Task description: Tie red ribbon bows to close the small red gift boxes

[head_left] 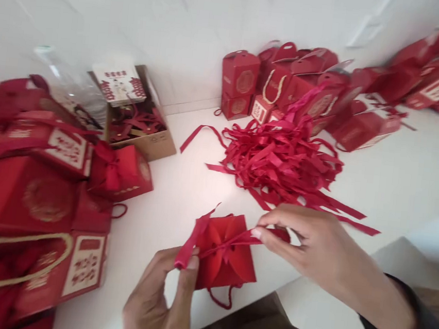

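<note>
A small red gift box (229,261) sits on the white floor in front of me, with a red ribbon (219,244) crossing its folded top. My left hand (159,303) pinches the ribbon's left end just beside the box. My right hand (305,240) pinches the ribbon's right end and holds it taut over the box's right corner. Both hands are closed on the ribbon.
A heap of loose red ribbons (282,160) lies just beyond the box. Red gift boxes and bags (37,199) are stacked at the left, more red boxes (311,96) line the wall behind. A cardboard carton (147,142) with ribbons stands at the back left.
</note>
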{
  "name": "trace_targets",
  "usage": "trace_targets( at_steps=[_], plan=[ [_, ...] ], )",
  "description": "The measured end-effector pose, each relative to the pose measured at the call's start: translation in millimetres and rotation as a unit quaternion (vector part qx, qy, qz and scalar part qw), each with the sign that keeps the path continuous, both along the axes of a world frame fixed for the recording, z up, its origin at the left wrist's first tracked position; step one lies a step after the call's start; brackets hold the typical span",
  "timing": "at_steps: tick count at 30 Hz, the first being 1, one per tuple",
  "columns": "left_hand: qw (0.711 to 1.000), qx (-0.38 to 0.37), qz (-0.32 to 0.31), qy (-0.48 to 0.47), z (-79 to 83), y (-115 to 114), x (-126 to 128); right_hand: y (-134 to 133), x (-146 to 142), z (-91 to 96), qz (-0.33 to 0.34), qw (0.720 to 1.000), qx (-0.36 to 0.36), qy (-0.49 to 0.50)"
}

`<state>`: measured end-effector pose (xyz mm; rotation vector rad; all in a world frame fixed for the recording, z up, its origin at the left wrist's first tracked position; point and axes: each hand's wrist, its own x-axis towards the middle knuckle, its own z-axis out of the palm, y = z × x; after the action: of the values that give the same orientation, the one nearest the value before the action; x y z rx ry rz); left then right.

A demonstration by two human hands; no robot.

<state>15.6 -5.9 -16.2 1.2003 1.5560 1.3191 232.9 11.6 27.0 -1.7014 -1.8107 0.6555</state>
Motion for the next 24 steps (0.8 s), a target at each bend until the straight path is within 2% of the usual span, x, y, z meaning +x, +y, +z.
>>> trace_targets(
  at_steps=[3,5,7,9,10,12,14,16,19,21,24],
  plan=[
    [0.999,-0.034,0.001,-0.015,0.1,0,0,-1,1,-8.3,-0.050,0.993,0.089,-0.053],
    [0.998,-0.054,0.006,-0.031,-0.5,1,-2,-2,3,-11.2,-0.066,0.989,0.119,-0.051],
    [0.996,-0.067,0.004,-0.054,0.1,1,-3,-4,6,-10.8,-0.056,0.996,0.074,0.012],
    [0.995,-0.067,-0.002,-0.070,2.0,2,-2,-6,7,-8.0,-0.053,0.993,-0.016,0.101],
    [0.995,-0.065,0.002,-0.072,3.4,2,-2,-7,7,-6.2,-0.066,0.988,-0.054,0.129],
    [0.995,-0.066,0.029,-0.071,5.8,1,-1,-8,7,-3.3,-0.113,0.980,-0.086,0.142],
    [0.994,-0.069,0.054,-0.068,6.5,1,-2,-6,8,-3.2,-0.150,0.977,-0.094,0.121],
    [0.994,-0.070,0.053,-0.065,4.1,0,-5,-4,12,-6.6,-0.144,0.980,-0.095,0.095],
    [0.993,-0.042,0.050,-0.094,-3.8,-1,-12,-3,18,-16.4,-0.119,0.992,-0.032,0.028],
    [0.989,-0.027,0.056,-0.134,-8.2,-2,-17,-5,20,-22.8,-0.127,0.992,-0.003,0.003],
    [0.984,-0.074,0.037,-0.159,-9.3,-5,-18,-13,14,-29.2,-0.125,0.990,-0.054,0.037]
  ],
)
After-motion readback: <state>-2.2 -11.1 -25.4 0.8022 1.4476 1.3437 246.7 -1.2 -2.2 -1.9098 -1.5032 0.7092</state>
